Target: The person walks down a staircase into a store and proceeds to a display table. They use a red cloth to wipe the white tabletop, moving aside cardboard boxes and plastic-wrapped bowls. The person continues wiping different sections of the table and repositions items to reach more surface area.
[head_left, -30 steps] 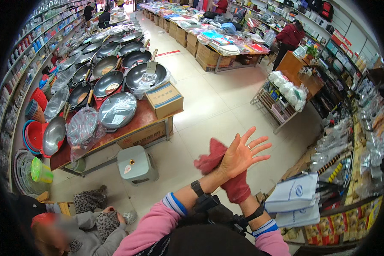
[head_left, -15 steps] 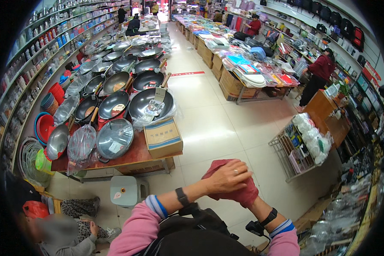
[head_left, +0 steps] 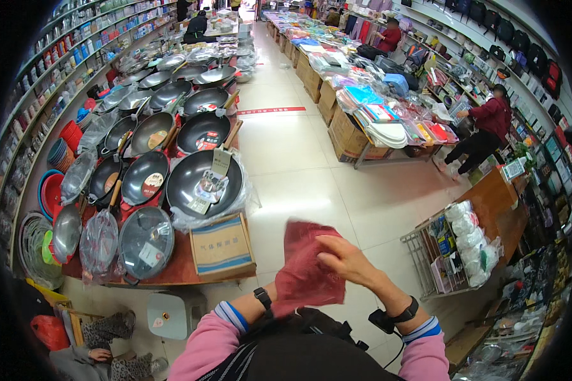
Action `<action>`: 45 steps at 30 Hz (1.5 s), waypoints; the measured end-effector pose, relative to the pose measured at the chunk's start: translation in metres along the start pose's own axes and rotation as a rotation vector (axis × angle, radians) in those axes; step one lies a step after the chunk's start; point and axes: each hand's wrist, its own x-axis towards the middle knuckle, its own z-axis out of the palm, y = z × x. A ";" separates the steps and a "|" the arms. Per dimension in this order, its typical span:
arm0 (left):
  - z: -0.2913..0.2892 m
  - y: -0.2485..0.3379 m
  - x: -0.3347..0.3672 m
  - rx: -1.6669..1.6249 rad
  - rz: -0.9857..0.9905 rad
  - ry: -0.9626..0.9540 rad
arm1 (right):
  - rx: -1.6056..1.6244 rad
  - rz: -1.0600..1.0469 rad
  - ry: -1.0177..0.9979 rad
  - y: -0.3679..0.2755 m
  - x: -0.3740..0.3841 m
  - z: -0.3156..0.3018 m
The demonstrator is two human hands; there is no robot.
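Observation:
A dark red cloth [head_left: 308, 267] hangs spread in front of my body, between my two hands. The curled fingers of my right hand [head_left: 346, 259] grip it near its upper right part. My left hand is behind the cloth, so its fingers are hidden; only the left wrist with a black band [head_left: 262, 296] shows at the cloth's lower left edge. Another strap with a small black device [head_left: 391, 317] sits on my right wrist. A brown cardboard box [head_left: 222, 247] lies on the table corner, just left of the cloth.
Several woks [head_left: 204, 181] and lidded pans [head_left: 146, 241] crowd the left table. A grey stool [head_left: 167, 315] stands below it beside a seated person [head_left: 92, 359]. At right is a wire rack [head_left: 426, 260] with white bundles. A person in dark red [head_left: 489, 120] stands beyond.
The cloth has gone from bunched between my hands to hanging open. My right hand now shows in front of it, while my left hand has passed behind. The view has turned slightly.

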 end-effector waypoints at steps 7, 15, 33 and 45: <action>-0.085 -0.069 0.119 0.864 0.117 -0.307 | 0.155 0.394 0.046 0.090 0.045 -0.064; -0.181 -0.187 0.067 1.260 -0.756 -0.710 | 0.282 0.751 -0.149 0.275 0.040 -0.093; -0.290 -0.293 0.232 1.119 -1.376 -0.263 | 0.991 0.226 -0.520 0.398 0.454 -0.321; -0.491 -0.396 0.401 0.990 -1.224 -0.113 | 1.190 -0.756 -0.734 0.293 0.727 -0.420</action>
